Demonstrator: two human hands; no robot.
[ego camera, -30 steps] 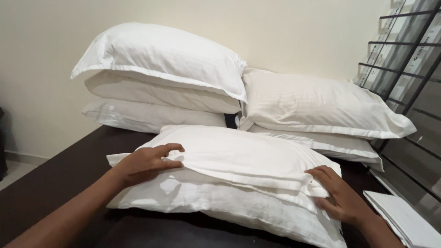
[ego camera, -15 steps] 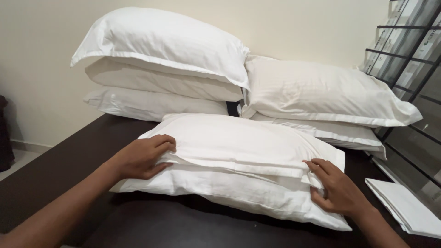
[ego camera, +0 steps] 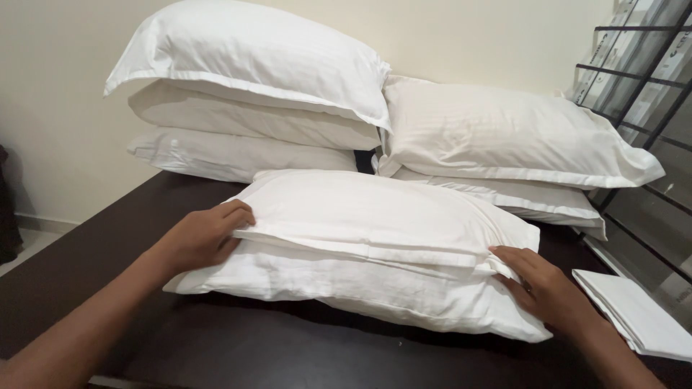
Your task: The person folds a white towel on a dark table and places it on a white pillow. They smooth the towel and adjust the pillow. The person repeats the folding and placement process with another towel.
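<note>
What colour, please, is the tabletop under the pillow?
Dark brown, almost black; the wooden tabletop shows best in the head view.
</note>
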